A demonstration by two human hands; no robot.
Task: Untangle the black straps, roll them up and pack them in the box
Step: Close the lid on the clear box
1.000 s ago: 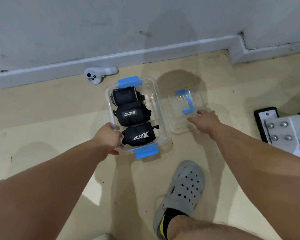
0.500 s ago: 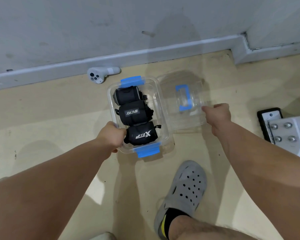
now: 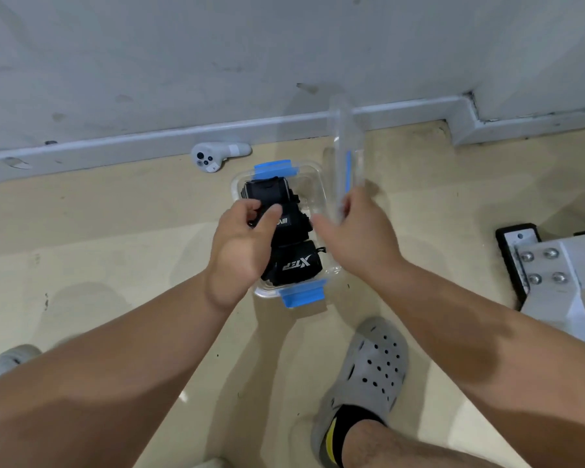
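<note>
The right hand (image 3: 358,238) grips the clear lid (image 3: 346,140) upright above the box's (image 3: 322,197) right edge – the left hand's (image 3: 240,244) curled fingers pinch the rolled straps (image 3: 293,265) inside.

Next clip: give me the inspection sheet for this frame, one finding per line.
Surface: beige floor, scuffed and partly in shadow.
Job's things: clear box with blue latches stands on the floor, uncovered; three rolled black straps lie in a row inside; clear lid is held on edge above the box's right side.
Clutter: white controller lies by the skirting; grey clog, worn on a foot, is on the near side of the box.
Grips: left hand is over the box, thumb and curled fingers pinching the middle strap; right hand grips the lid's lower end.
Cables: nothing seen.
Surroundings: grey wall; bolted metal plate at the right.
</note>
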